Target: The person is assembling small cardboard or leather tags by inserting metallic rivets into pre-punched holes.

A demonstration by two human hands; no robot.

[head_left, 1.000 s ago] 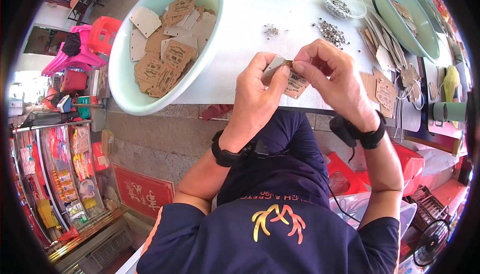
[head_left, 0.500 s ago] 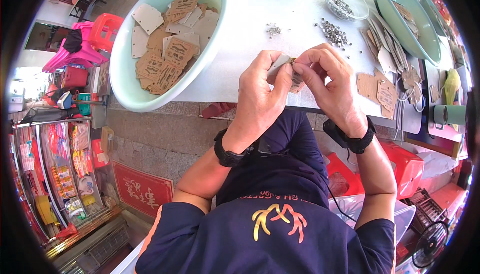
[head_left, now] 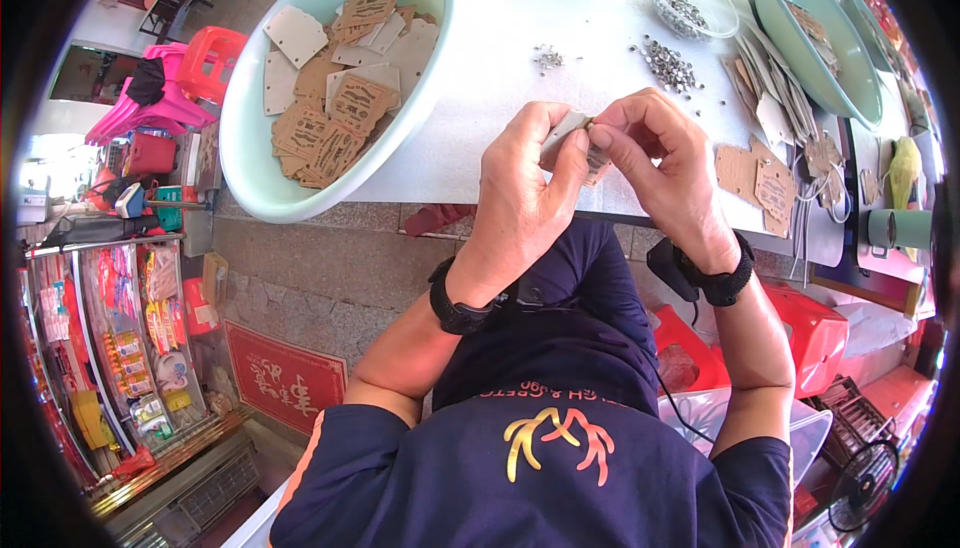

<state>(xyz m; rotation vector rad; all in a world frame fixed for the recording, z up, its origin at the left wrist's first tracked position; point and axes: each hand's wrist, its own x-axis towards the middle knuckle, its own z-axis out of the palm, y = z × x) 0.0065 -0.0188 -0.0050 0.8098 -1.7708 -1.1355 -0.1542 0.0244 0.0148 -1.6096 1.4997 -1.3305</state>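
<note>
Right of the tag-filled green oval basin [head_left: 300, 205], your left hand [head_left: 525, 173] and right hand [head_left: 662, 148] pinched cardboard tags [head_left: 596, 164]; uneven pressure could have creased them.

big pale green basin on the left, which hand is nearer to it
Left. The left hand is to the right of the basin, not touching it; the right hand is farther right, beyond the left hand.
</note>
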